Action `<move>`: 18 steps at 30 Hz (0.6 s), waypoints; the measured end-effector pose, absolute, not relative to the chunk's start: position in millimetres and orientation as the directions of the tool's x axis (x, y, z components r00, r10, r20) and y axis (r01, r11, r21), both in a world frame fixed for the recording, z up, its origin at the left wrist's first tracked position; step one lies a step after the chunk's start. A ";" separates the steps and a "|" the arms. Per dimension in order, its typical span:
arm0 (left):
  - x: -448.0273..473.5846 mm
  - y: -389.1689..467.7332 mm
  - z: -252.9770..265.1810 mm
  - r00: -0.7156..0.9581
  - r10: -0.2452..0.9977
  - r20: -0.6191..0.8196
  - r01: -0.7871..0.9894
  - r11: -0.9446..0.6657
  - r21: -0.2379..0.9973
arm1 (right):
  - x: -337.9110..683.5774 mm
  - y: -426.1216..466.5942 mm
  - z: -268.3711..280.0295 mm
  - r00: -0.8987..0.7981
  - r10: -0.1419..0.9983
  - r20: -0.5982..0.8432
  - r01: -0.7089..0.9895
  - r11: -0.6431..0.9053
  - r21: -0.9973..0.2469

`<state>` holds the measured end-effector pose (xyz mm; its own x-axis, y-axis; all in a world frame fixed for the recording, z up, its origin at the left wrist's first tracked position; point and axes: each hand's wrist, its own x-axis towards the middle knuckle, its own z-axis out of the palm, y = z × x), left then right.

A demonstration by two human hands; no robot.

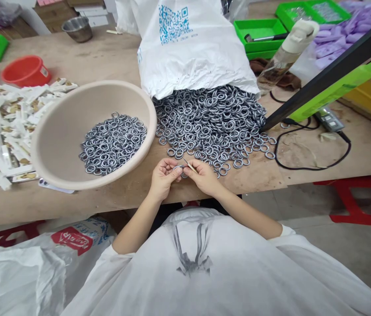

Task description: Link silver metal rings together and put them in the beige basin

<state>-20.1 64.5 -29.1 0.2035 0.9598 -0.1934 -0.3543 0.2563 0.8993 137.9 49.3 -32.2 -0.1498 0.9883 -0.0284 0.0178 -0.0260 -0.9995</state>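
Note:
My left hand [164, 179] is closed, thumb and fingers pinching a grey ring [179, 167] near the table's front edge. Beside it, my right hand [204, 177] grips a thin, pointed tool [190, 165] whose tip points toward the left hand; its exact kind is too small to make out. The fingertips of both hands nearly meet at the ring. Just beyond them lies a big heap of grey rings [211, 123], spilling from a white sack [188, 57]. To the left, a beige basin [56, 127] holds a smaller pile of similar rings [113, 145].
White plastic pieces [4, 127] cover the table's left side, near a red bowl [26, 71] and a metal bowl [77, 29]. At right stand a black post [330, 70], a clear bottle [284, 55] and a black cable [304, 168]. Green trays [259, 28] sit behind.

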 end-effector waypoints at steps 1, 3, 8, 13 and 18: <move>-20.3 64.4 -29.1 0.211 0.959 -0.190 -0.357 0.257 0.898 | 137.6 49.3 -31.7 -0.149 0.988 -0.032 0.014 -0.030 -0.999; -20.9 64.2 -28.8 0.232 0.955 -0.186 -0.362 0.263 0.894 | 137.2 49.1 -30.8 -0.151 0.988 -0.044 0.006 -0.043 -0.999; -22.8 63.7 -26.5 0.277 0.935 -0.221 -0.362 0.315 0.877 | 136.8 48.0 -29.0 -0.149 0.987 -0.065 -0.015 -0.068 -0.998; -23.4 63.1 -27.4 0.280 0.931 -0.235 -0.340 0.325 0.882 | 137.4 47.4 -29.4 -0.140 0.987 -0.080 -0.024 -0.085 -0.996; -22.4 64.0 -28.2 0.285 0.936 -0.207 -0.354 0.304 0.884 | 138.1 46.8 -31.6 -0.138 0.987 -0.079 -0.040 -0.085 -0.996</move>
<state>-22.4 64.0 -28.2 0.2855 0.9357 -0.2072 -0.3543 0.3039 0.8844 138.1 46.8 -31.6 -0.1377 0.9873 -0.0790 -0.0403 -0.0852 -0.9955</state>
